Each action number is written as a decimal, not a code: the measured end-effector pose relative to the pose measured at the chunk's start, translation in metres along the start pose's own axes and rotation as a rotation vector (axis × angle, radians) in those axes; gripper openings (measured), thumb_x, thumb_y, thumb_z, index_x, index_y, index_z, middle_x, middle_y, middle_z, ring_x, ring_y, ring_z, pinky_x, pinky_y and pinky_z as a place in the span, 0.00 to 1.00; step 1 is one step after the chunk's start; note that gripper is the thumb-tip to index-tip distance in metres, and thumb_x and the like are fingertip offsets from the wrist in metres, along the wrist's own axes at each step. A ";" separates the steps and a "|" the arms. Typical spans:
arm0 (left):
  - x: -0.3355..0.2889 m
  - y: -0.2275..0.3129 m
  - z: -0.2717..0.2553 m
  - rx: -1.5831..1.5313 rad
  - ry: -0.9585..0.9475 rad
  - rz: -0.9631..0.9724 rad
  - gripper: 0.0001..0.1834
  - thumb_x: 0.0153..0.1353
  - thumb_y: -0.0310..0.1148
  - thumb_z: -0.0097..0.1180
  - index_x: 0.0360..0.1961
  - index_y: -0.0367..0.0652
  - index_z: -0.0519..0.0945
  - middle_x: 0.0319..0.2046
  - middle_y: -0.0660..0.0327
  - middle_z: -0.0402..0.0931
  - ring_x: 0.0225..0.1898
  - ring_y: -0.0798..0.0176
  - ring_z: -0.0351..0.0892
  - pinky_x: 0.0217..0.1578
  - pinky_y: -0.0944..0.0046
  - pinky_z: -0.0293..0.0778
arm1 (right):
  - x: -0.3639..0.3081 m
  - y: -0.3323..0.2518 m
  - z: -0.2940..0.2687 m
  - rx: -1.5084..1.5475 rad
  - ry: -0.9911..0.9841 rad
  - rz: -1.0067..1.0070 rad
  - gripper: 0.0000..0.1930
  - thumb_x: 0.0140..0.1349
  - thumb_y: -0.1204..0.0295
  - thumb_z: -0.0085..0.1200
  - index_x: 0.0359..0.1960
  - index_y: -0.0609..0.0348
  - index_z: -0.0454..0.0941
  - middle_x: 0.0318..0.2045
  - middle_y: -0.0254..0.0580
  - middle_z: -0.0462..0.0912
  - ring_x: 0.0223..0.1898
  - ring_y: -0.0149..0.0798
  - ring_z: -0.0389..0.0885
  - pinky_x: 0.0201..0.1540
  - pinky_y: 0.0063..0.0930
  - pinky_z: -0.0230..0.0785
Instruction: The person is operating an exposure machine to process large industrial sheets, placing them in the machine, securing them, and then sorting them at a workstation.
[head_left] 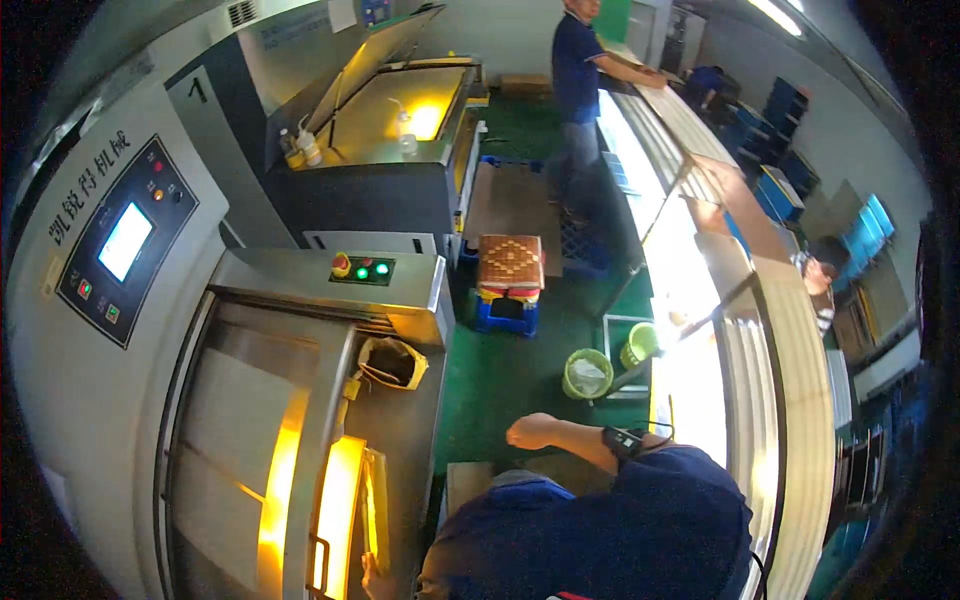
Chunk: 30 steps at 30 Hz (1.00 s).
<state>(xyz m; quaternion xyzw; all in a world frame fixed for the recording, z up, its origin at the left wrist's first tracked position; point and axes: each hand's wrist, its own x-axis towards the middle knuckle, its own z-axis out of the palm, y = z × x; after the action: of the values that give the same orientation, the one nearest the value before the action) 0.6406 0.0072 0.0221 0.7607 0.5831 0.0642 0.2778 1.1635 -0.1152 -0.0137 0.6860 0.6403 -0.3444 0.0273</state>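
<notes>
At the lower edge, my left hand is partly cut off by the picture's rim. Its fingers close on the near end of a thin flat panel, lit yellow, on the metal ledge of the machine. Beside that panel runs a bright yellow-lit strip, next to the machine's framed cover with a dark handle. My right hand hangs in the air before my body, curled into a loose fist. Nothing shows in it. A black device is strapped to that wrist.
A control panel and a button box are on the left machine. An open bag stands on its ledge. Ahead are a blue stool and green baskets. A bright light table lines the right; a person stands beyond.
</notes>
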 end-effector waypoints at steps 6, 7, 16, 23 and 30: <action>-0.017 -0.070 0.008 -0.079 -0.100 -0.001 0.36 0.52 0.24 0.50 0.66 0.42 0.64 0.67 0.43 0.58 0.67 0.40 0.58 0.63 0.49 0.60 | -0.042 -0.049 0.115 -0.090 -0.129 0.159 0.19 0.65 0.56 0.41 0.44 0.53 0.81 0.45 0.45 0.83 0.47 0.53 0.81 0.48 0.49 0.73; -0.016 -0.083 0.005 -0.083 -0.112 -0.022 0.36 0.52 0.24 0.50 0.66 0.42 0.64 0.67 0.43 0.57 0.67 0.40 0.58 0.63 0.48 0.60 | -0.039 -0.066 0.133 -0.193 -0.141 0.081 0.20 0.63 0.56 0.42 0.42 0.53 0.82 0.44 0.46 0.83 0.47 0.53 0.81 0.48 0.49 0.73; -0.025 -0.128 0.007 -0.033 -0.057 -0.193 0.32 0.60 0.37 0.52 0.67 0.45 0.64 0.70 0.50 0.53 0.69 0.41 0.55 0.64 0.43 0.58 | -0.113 -0.219 0.167 0.439 0.001 0.534 0.19 0.57 0.57 0.44 0.41 0.52 0.84 0.42 0.48 0.84 0.45 0.53 0.81 0.47 0.46 0.73; 0.006 -0.137 0.037 -0.139 0.084 -0.169 0.32 0.62 0.42 0.51 0.67 0.45 0.64 0.71 0.52 0.53 0.69 0.42 0.55 0.64 0.42 0.58 | -0.214 -0.194 0.256 0.466 0.045 0.704 0.21 0.60 0.56 0.46 0.40 0.58 0.84 0.41 0.50 0.84 0.44 0.55 0.81 0.47 0.48 0.73; 0.107 -0.214 0.029 -0.133 0.376 -0.229 0.32 0.64 0.46 0.50 0.67 0.46 0.64 0.71 0.55 0.53 0.69 0.43 0.55 0.64 0.42 0.57 | -0.229 -0.130 0.363 0.447 -0.024 0.522 0.18 0.61 0.58 0.49 0.38 0.59 0.84 0.39 0.54 0.84 0.44 0.56 0.81 0.46 0.46 0.74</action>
<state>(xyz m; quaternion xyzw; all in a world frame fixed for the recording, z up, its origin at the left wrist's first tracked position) 0.5037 0.1316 -0.1330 0.6443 0.7015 0.2110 0.2194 0.9011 -0.4621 -0.1213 0.8117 0.3516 -0.4655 -0.0288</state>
